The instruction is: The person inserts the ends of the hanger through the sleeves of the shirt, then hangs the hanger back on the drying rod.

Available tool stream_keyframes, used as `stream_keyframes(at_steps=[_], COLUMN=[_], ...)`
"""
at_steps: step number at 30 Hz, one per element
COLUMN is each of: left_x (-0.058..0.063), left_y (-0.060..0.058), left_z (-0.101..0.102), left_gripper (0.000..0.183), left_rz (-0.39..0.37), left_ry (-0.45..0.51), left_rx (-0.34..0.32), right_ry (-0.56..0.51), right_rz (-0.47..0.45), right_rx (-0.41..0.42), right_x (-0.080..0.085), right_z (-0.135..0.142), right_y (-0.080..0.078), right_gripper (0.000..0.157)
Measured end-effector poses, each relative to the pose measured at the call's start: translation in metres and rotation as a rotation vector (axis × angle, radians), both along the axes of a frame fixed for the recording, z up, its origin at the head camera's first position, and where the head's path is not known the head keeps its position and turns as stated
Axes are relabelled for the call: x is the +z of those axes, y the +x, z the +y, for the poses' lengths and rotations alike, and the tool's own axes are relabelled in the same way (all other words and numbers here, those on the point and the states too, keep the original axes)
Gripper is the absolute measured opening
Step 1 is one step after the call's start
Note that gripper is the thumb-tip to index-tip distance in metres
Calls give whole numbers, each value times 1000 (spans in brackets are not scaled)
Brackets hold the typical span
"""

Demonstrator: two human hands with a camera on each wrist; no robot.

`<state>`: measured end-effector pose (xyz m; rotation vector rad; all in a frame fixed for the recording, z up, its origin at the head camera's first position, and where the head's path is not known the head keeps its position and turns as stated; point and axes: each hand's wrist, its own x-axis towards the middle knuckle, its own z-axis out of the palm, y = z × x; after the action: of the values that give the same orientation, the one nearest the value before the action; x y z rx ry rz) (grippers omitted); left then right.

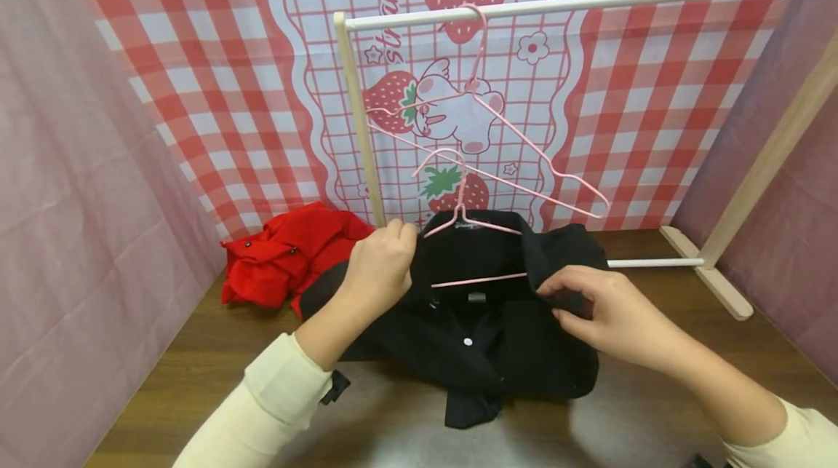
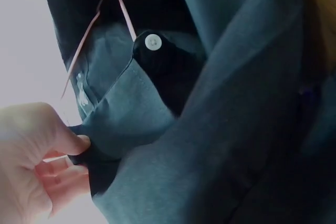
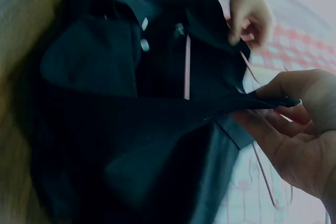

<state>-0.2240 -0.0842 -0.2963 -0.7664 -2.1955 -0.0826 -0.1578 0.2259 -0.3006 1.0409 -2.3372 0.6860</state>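
A black shirt (image 1: 543, 351) with white buttons is spread partly open over the table. Inside its neck sits a pink wire hanger (image 1: 460, 215), its hook standing free above the collar and its bottom bar crossing the opening. My left hand (image 1: 382, 260) grips the shirt's edge beside the collar; in the left wrist view the thumb and fingers (image 2: 63, 148) pinch the cloth. On the other side, my right hand (image 1: 605, 311) pinches the opposite front edge, and the right wrist view shows the fold between thumb and fingers (image 3: 273, 87).
A second pink hanger (image 1: 517, 129) hangs from the white rail (image 1: 589, 1) of a wooden rack. Red clothing (image 1: 275, 257) lies heaped at the left on the wooden table (image 1: 170, 388). A checked strawberry cloth (image 1: 216, 53) covers the back, behind the rack.
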Motion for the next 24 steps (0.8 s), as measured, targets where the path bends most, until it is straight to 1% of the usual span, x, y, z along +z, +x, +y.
stream_keyframes(at_steps=[3,9,12,15,19,22,24], left_x=[0,-4,-7,-9,-11,-12,-13], left_y=[3,8,10,10,9,6,4], left_z=[4,10,12,13,11,8,5], left_gripper=[17,15,15,16,17,19,20], left_rz=[6,5,-9,-31,-52,-60,-65], left_ry=[22,34,37,43,70,96,113], left_rx=[-23,-55,-70,-85,-90,-87,-88], right_ry=[2,-4,-4,9,53,70,63], right_rz=[7,-10,-30,-37,-32,-42,-25], right_rx=[26,45,61,57,-5,-74,-139], right_x=[-3,-10,-13,-12,-8,-3,2], right_z=[-14,-37,-46,-51,-47,-40,-33], right_y=[-2,-7,-8,-8,-8,-6,-6], right_gripper=[41,38,35,33,35,37,38])
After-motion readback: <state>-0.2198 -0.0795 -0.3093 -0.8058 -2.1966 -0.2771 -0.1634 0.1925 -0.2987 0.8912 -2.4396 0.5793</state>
